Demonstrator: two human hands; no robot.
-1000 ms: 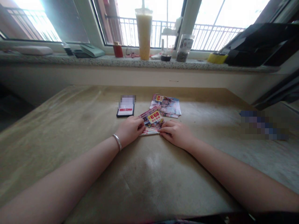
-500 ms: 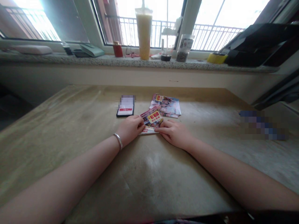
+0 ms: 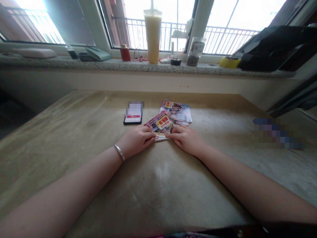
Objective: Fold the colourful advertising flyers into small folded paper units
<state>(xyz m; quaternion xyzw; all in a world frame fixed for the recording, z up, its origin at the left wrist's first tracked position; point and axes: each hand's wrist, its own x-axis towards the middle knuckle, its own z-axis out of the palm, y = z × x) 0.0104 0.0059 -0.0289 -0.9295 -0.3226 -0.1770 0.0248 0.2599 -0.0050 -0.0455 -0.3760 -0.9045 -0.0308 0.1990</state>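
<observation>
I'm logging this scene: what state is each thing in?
Price leaflet: printed side up, askew
Left hand: closed on its left side
Right hand: closed on its right side
Leaflet pile: flat, edges uneven
Smartphone: face up, screen lit
Drink cup: upright, nearly full, straw in
Silver bracelet: worn

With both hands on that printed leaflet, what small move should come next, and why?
Perhaps press the right hand along the pale strip at the near edge of the leaflet, towards the left hand. Both hands touch the leaflet, one at each side, and the strip between them looks like a fold, though how firmly it is creased I can't tell.
</observation>
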